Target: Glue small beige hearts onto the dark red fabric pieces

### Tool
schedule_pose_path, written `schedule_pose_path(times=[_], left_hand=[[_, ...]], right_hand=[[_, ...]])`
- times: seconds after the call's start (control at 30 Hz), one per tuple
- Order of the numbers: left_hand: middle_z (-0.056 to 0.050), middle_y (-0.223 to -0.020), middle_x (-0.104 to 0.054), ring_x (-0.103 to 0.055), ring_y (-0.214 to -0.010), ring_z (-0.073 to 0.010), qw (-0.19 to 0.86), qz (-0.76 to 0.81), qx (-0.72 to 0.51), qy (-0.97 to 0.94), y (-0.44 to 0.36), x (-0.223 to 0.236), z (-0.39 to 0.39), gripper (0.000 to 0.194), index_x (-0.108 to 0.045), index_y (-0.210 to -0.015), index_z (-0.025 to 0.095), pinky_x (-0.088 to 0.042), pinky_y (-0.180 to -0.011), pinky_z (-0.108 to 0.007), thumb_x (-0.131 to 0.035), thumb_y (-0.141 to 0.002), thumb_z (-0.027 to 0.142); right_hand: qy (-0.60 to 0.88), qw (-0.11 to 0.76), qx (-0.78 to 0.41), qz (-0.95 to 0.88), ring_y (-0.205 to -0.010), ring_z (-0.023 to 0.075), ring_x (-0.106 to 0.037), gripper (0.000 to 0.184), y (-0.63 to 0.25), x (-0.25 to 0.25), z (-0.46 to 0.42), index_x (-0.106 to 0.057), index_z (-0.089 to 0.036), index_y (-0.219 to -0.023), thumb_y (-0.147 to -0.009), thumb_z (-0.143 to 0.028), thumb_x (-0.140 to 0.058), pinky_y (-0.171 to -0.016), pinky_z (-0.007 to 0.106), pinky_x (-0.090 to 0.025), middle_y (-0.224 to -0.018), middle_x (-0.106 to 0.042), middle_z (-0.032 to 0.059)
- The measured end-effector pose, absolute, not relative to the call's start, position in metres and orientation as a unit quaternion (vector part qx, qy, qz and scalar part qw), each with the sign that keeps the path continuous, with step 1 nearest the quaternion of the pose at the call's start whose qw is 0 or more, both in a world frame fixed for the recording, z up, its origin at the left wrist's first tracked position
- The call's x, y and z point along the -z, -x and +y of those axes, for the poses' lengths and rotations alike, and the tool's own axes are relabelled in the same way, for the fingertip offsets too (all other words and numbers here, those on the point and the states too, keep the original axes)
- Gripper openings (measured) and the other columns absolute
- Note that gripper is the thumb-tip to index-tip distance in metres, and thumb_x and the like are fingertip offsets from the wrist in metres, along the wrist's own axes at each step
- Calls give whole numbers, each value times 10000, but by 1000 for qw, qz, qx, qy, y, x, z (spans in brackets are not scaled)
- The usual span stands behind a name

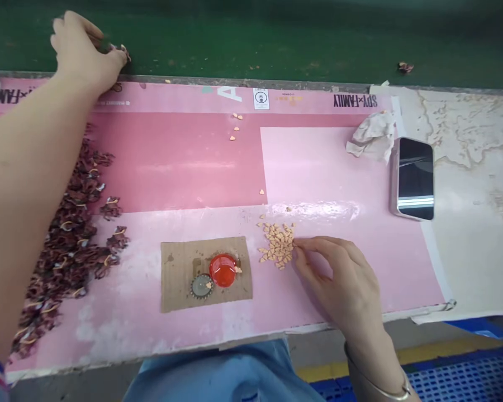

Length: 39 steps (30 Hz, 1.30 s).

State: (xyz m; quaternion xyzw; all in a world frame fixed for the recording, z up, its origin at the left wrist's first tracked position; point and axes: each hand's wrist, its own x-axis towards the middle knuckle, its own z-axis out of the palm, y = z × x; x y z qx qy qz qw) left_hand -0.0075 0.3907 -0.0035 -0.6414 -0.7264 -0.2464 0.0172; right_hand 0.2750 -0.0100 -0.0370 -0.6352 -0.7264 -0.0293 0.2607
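My left hand (pixel 84 53) reaches over the green belt at the top left. Its thumb and fingers close around a small dark red, crumpled flower-like piece (pixel 126 53). Below that forearm lies a heap of similar dark red pieces (pixel 69 234), some showing pale orange strips. My right hand (pixel 339 273) rests at the right edge of a pile of tiny tan, heart-like pieces (pixel 279 244), thumb and forefinger pinched together. Whatever sits between those fingertips is too small to make out. Left of the pile, a red dish (pixel 223 270) and a ridged metal cap (pixel 202 286) lie on cardboard (pixel 176 279).
A phone (pixel 414 178) and a crumpled tissue (pixel 373 137) lie at the right of the pink-covered table (pixel 184 162). Another dark red piece (pixel 405 67) rests on the green belt (pixel 276 39). Several stray tan pieces (pixel 236 129) are scattered near the table's middle.
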Motion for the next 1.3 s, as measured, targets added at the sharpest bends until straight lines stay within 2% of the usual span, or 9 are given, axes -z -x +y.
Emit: schedule_pose_path(times=[0.07, 0.13, 0.2, 0.3, 0.4, 0.53, 0.7, 0.97, 1.3], left_hand=[[4, -1133, -711, -682, -1204, -199, -7, -742, 197, 641, 3, -9, 371, 615, -404, -643, 182, -605, -1127, -549, -983, -510, 24], [16, -1296, -658, -589, -1366, -205, -30, -719, 162, 675, 1, -22, 332, 433, -464, -736, 151, -437, -1270, -616, -871, -693, 9], [57, -1213, -689, -607, -1363, -223, -59, -649, 142, 745, 2, -31, 274, 157, -633, -904, 98, -393, -1272, -615, -780, -850, 113], [43, -941, -756, -711, -1009, -181, -98, -394, 180, 896, 3, -37, 171, 181, -752, -925, 175, -554, -1058, -460, -669, -979, 327], [26, -924, -760, -684, -870, -127, -236, -260, 204, 914, -1, -38, 84, 173, -723, -973, 221, -580, -836, -262, -587, -1062, 283], [19, -849, -735, -688, -863, -110, -325, -350, 282, 832, -5, -27, 29, 140, -633, -940, 211, -587, -860, -218, -576, -1045, 140], [21, -765, -698, -655, -722, -109, -256, -397, 379, 796, 0, -8, 6, 188, -587, -879, 206, -611, -787, -239, -594, -933, 26], [17, -721, -689, -634, -699, -126, -217, -428, 395, 784, 9, 2, -12, 185, -583, -841, 211, -623, -769, -258, -594, -860, 27], [12, -815, -714, -652, -796, -134, -230, -432, 340, 803, 28, 5, -13, 146, -602, -935, 211, -576, -805, -273, -581, -979, 75]], right_hand=[[657, 295, -12, -694, -802, 195, -782, 64, -275, 35, -11, -649, -250, -1023, -983, -217, -685, -692, 330, -649, -917, -806, 21], [666, 371, -89, -641, -829, 200, -799, 135, -271, 32, -14, -638, -256, -1013, -943, -196, -736, -692, 326, -667, -916, -806, 10], [636, 461, -177, -593, -853, 193, -806, 233, -262, 29, -17, -615, -256, -996, -892, -110, -763, -731, 317, -682, -895, -801, -6], [558, 543, -271, -566, -843, 162, -799, 309, -240, 22, -20, -582, -247, -968, -859, -1, -734, -808, 299, -681, -856, -794, -26], [498, 559, -303, -590, -824, 137, -788, 315, -216, 12, -18, -560, -236, -947, -858, 30, -705, -839, 287, -673, -883, -813, -16], [446, 508, -280, -682, -793, 119, -790, 308, -198, -2, -11, -533, -234, -843, -863, 28, -692, -769, 230, -668, -882, -837, -10], [424, 458, -250, -740, -754, 131, -794, 287, -186, -6, -7, -567, -243, -881, -867, 18, -687, -749, 230, -678, -852, -836, -13], [405, 478, -311, -715, -727, 129, -755, 337, -172, 0, -11, -597, -226, -966, -800, 57, -677, -704, 220, -663, -797, -794, 1], [437, 480, -355, -672, -701, 119, -729, 326, -171, 6, -18, -508, -249, -901, -823, 7, -696, -736, 278, -655, -760, -731, -45]])
